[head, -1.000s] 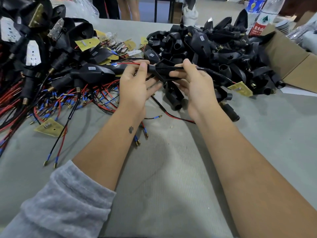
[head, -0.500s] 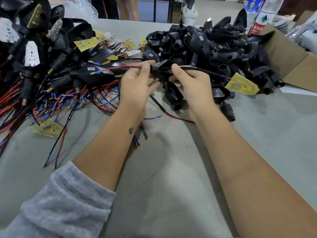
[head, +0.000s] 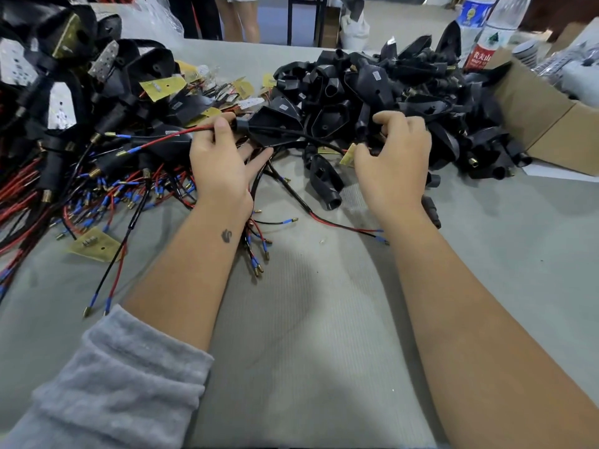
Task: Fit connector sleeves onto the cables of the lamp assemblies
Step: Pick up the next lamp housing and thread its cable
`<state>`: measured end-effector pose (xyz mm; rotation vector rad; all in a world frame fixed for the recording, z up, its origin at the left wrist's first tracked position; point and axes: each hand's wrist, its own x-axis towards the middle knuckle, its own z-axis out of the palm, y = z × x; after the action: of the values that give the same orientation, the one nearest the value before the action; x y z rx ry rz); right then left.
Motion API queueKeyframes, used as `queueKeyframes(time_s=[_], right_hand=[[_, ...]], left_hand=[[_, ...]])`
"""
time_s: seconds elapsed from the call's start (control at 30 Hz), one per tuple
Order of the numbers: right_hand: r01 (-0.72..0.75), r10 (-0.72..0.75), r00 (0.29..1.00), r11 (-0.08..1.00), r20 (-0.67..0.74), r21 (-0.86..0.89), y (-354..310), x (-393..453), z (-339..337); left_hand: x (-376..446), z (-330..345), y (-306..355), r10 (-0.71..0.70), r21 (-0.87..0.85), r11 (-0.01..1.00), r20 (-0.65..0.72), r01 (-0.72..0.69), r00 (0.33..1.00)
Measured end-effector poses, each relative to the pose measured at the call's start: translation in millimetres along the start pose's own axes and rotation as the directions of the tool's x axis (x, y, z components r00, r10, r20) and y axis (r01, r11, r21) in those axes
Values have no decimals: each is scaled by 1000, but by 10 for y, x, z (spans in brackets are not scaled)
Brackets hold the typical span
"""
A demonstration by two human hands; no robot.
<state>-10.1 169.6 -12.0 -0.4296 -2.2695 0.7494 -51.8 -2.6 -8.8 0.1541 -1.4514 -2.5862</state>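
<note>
- Up near the middle of the grey table (head: 308, 319), the left hand (head: 220, 163) pinches a red and black cable pair (head: 168, 136) just where it leaves the neck of a black lamp housing (head: 272, 128), thumb on top; the other fingers lie straight beneath, partly hidden.
- The right hand (head: 393, 163) has its fingers curled at the edge of the pile of black housings (head: 405, 92), beside a small yellow board (head: 348, 157); whether they grip anything cannot be told, since the fingertips are hidden.
- No separate connector sleeve can be made out with certainty.
- Left of the hands, the heap of wired assemblies (head: 64, 140) is cut off by the frame edge.
- A cardboard box (head: 544, 118) and bottles (head: 479, 30) at far right are only partly shown.
</note>
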Motion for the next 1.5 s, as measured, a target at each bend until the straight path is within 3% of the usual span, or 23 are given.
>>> queueKeyframes(time_s=[0.13, 0.4, 0.57, 0.77, 0.83, 0.93, 0.97, 1.1, 1.27, 1.5], right_hand=[[28, -3, 993, 979, 121, -204, 85, -2, 15], [89, -25, 981, 938, 190, -336, 109, -44, 90], [159, -145, 986, 968, 88, -195, 107, -22, 82], [56, -76, 995, 964, 66, 259, -2, -51, 32], [-141, 64, 985, 830, 159, 540, -48, -29, 1], [-402, 201, 915, 396, 349, 825, -106, 0, -45], [-412, 212, 910, 375, 356, 831, -100, 10, -47], [-416, 214, 909, 534, 359, 736, -34, 4, 1], [-513, 230, 858, 405, 459, 757, -36, 9, 6], [-532, 196, 843, 437, 501, 725, -23, 2, -60]], left_hand=[[0, -6, -2, -16, -13, 1000, -26, 16, 1000], [14, -13, 10, -8, 12, 1000, -73, 9, 997], [24, -25, 12, -29, -10, 1000, -60, 29, 998], [12, -27, 15, -30, -47, 999, -38, 28, 999], [9, -18, 21, -26, -55, 998, -33, 24, 999], [7, -15, 28, -39, -75, 996, -23, 37, 999], [8, -18, 26, -48, -82, 996, -18, 46, 999], [21, -28, 19, -82, -86, 993, 14, 83, 997], [19, -35, 15, -69, -29, 997, 55, 71, 996], [16, -49, 25, -48, -57, 997, 45, 50, 998]])
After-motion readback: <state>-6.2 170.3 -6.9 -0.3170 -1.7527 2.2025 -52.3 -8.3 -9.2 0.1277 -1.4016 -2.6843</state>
